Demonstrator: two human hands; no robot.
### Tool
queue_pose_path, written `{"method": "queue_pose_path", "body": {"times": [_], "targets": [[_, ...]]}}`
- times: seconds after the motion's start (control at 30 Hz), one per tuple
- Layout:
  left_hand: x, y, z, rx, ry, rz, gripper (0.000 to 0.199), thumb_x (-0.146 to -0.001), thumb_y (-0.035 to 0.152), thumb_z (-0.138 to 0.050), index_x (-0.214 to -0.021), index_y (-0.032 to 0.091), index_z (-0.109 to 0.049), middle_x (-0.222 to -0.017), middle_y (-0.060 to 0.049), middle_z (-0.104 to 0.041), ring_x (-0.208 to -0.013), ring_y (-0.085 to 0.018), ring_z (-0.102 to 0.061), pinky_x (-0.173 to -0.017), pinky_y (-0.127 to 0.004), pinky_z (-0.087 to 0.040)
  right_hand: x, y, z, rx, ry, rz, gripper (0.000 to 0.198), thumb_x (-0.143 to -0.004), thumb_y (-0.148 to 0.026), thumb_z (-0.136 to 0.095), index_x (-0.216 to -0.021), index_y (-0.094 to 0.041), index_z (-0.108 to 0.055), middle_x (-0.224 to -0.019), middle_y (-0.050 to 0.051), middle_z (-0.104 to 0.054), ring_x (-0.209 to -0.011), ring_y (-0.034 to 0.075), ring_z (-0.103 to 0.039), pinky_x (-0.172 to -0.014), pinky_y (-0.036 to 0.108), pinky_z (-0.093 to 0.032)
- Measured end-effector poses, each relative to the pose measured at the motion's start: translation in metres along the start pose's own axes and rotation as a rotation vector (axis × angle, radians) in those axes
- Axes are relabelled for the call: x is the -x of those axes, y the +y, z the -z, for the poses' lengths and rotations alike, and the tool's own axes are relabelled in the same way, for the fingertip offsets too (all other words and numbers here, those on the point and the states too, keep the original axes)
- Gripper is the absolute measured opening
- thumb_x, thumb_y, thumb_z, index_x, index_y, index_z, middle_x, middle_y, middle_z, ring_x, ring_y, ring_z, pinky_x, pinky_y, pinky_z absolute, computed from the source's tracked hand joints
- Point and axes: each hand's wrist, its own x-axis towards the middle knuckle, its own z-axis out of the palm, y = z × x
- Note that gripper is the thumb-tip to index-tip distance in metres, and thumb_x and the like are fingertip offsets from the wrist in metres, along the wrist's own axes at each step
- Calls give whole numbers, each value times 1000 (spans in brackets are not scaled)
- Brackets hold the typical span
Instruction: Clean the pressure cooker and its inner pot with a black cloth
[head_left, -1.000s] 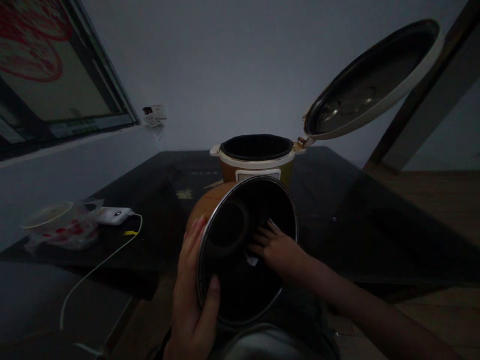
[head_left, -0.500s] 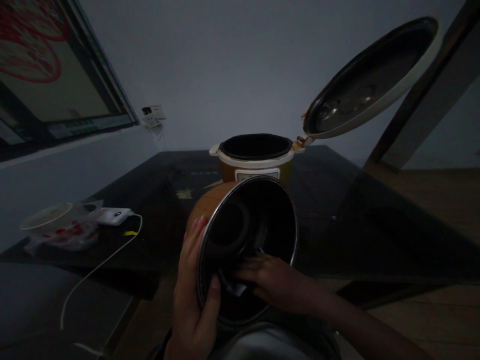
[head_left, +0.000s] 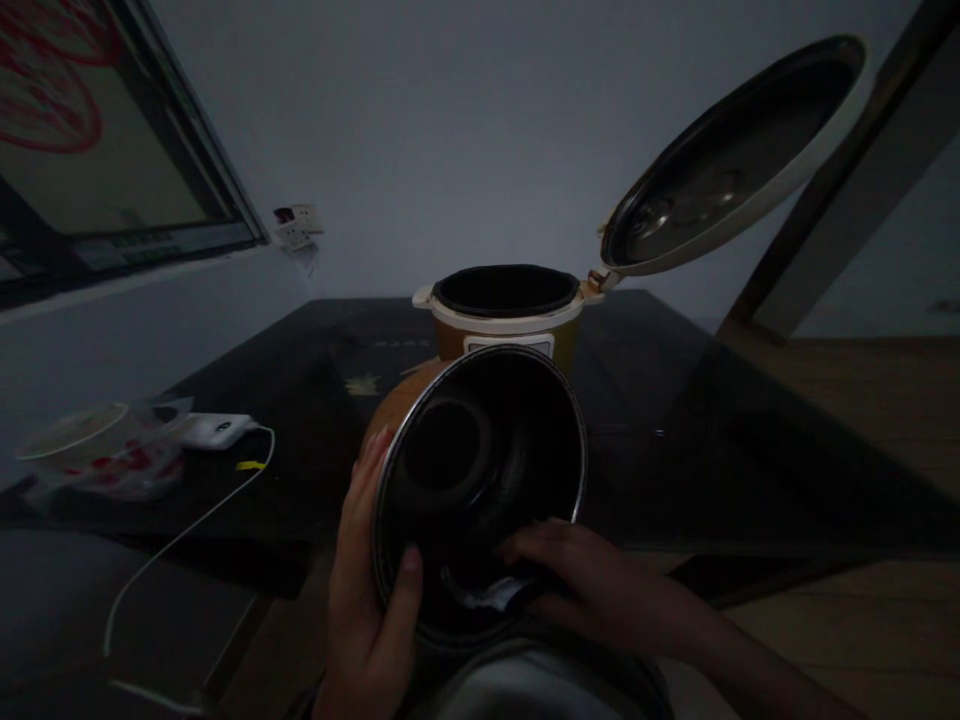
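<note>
A round inner pot [head_left: 517, 430], dark inside with a bright metal rim and orange-brown outside, is tilted with its mouth toward me. My left hand [head_left: 367, 590] grips its left side, thumb over the rim and fingers along the outer wall. Inside the lower right of the mouth is my right hand [head_left: 577, 575], fingers curled on a crumpled white tissue [head_left: 495, 594]. Shadow partly hides those fingers. Behind the pot stands a rice cooker [head_left: 506, 322] with its lid [head_left: 739, 160] swung up to the right.
Everything rests on a dark glossy table [head_left: 645, 400]. At its left lie a bowl in a plastic bag [head_left: 112, 450], a white power strip [head_left: 217, 430] with a trailing cord [head_left: 187, 540], and a yellow scrap [head_left: 250, 466]. A wall socket [head_left: 300, 225] is beyond.
My right hand has moved down inside the pot toward the near rim, with the tissue. My left hand keeps its hold. The whole view has shifted slightly.
</note>
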Motion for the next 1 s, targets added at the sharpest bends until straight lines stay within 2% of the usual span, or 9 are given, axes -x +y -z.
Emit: {"method": "queue_pose_path", "body": {"times": [0.2, 0.33, 0.43, 0.57, 0.63, 0.7, 0.83, 1.0], "targets": [[-1, 1, 1, 22, 4, 14, 60, -92, 23, -55, -148, 37, -37, -157, 1, -36, -146, -29, -29, -121, -50, -22, 12, 2, 15, 83, -63, 136, 42, -89, -44, -63, -126, -25, -63, -138, 7, -57, -128, 23, -48, -108, 38, -38], [-1, 2, 0, 15, 6, 4, 59, -93, 24, -54, -148, 36, -37, -156, 1, -37, -145, -29, -30, -121, -50, -22, 7, 7, 17, 139, -74, 223, 43, -89, -29, -64, -131, -29, -60, -139, 4, -57, -128, 21, -47, -107, 41, -36], [-1, 1, 1, 0, 1, -7, 59, -93, 23, -52, -148, 37, -36, -156, 1, -37, -145, -28, -30, -121, -50, -23, -2, 13, 15, 74, -96, 302, 47, -84, -15, -64, -129, -27, -62, -136, 3, -61, -125, 18, -50, -106, 39, -37], [-1, 0, 1, -13, -14, -12, 62, -93, 21, -53, -149, 38, -34, -157, 2, -35, -146, -27, -29, -121, -47, -24, -9, 21, 7, -102, -36, 403, 33, -84, -17, -65, -117, -21, -69, -116, 4, -72, -113, 16, -58, -97, 34, -44], [-1, 0, 1, -16, -5, -8, 62, -93, 20, -52, -149, 38, -34, -157, 3, -35, -146, -27, -29, -121, -46, -24, -10, 21, 1, -169, 25, 417, 28, -83, -19, -68, -110, -20, -72, -110, 5, -74, -117, 17, -57, -99, 35, -45], [-1, 0, 0, -9, 2, -4, 62, -93, 19, -52, -149, 38, -35, -157, 3, -35, -146, -26, -29, -121, -45, -24, -10, 17, -5, -233, 56, 403, 26, -81, -20, -71, -107, -18, -73, -114, 6, -73, -126, 18, -53, -105, 37, -42], [0, 0, 0, 16, 5, -8, 60, -93, 20, -51, -149, 37, -35, -157, 3, -35, -146, -26, -29, -121, -46, -23, -12, 3, -11, -297, -15, 345, 36, -84, -22, -68, -119, -16, -67, -135, 10, -61, -136, 18, -46, -113, 35, -36], [-1, 0, 0, 1, -8, -23, 60, -93, 20, -50, -149, 36, -35, -157, 2, -37, -145, -27, -30, -121, -48, -22, -20, -2, -12, -256, -84, 324, 52, -90, -21, -59, -141, -20, -50, -136, 8, -60, -125, 15, -57, -106, 29, -43]]}}
